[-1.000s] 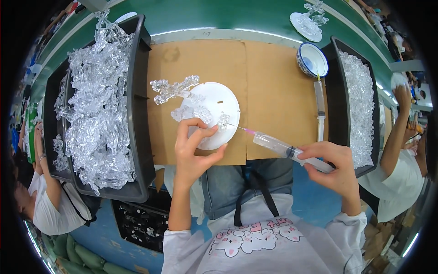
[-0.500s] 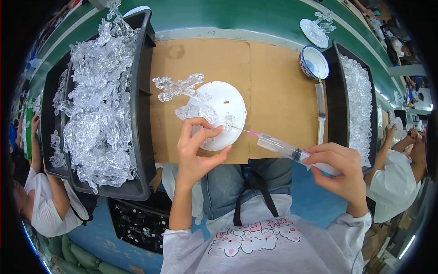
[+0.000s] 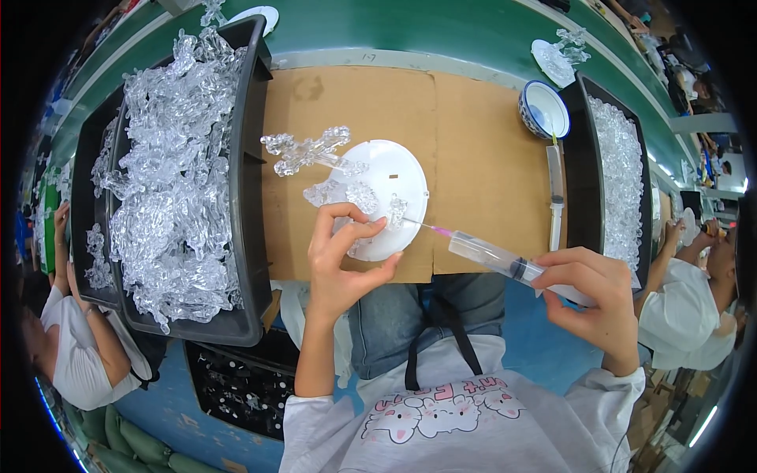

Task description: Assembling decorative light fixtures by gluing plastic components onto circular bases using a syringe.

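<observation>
In my right hand [image 3: 591, 296] is a clear syringe [image 3: 493, 258], gripped by its rear end, with a pink needle hub pointing left. Its thin needle reaches a small clear plastic piece [image 3: 397, 210] on a round white disc [image 3: 406, 169]. Over the disc's near-left edge hovers my left hand [image 3: 343, 248], thumb and index finger curved and apart, nothing visible between them. The index fingertip is close to the small piece. Beside that hand, clear plastic pieces [image 3: 343, 193] lie on the disc, and a branched clear piece [image 3: 311, 150] sticks out over its left edge.
A tall heap of clear parts fills a black bin [image 3: 254, 181] on the left. At right stand another black bin [image 3: 579, 189] of clear pieces, a blue-and-white bowl [image 3: 544, 109] and a second syringe [image 3: 555, 193]. Cardboard [image 3: 481, 173] covers the worktop. Other people sit at both sides.
My right hand has shifted slightly to the right along with the syringe. My left hand stays almost in place over the disc.
</observation>
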### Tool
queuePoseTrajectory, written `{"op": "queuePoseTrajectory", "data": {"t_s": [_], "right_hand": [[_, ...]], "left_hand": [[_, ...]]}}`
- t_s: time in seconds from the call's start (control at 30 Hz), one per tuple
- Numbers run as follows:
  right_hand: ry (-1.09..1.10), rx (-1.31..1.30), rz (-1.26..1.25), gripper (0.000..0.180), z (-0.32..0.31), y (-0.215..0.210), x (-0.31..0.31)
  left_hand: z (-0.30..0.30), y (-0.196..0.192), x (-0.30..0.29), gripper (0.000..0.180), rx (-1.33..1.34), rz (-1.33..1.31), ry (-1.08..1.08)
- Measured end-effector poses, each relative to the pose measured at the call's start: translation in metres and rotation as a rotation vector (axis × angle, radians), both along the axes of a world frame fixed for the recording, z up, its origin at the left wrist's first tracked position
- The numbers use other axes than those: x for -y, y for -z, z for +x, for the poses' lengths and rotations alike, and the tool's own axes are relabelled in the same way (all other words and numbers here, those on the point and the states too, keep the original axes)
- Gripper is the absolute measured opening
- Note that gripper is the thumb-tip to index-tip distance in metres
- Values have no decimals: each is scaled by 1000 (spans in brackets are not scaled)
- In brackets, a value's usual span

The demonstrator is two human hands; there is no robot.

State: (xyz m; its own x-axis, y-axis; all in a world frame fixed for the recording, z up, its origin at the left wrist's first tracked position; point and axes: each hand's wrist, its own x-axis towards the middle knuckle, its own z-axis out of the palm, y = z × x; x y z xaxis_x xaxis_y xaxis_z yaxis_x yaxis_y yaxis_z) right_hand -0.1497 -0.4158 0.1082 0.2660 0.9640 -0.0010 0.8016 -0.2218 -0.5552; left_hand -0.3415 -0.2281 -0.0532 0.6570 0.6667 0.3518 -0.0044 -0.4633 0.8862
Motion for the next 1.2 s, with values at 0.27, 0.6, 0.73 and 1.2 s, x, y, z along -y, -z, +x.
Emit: {"op": "queuePoseTrajectory", "data": {"t_s": [0.27, 0.6, 0.73, 1.2], "right_hand": [[29, 10, -21, 22, -1, -3, 1], [31, 41, 0, 23, 0, -6, -1], [51, 3, -14, 23, 1, -3, 2], [438, -293, 293, 20, 10, 125, 19]], "left_hand": [[-1, -1, 0, 42, -13, -27, 11], [1, -2, 1, 42, -14, -36, 20], [1, -2, 0, 41, -11, -32, 16], [17, 10, -8, 37, -177, 292, -16]]}}
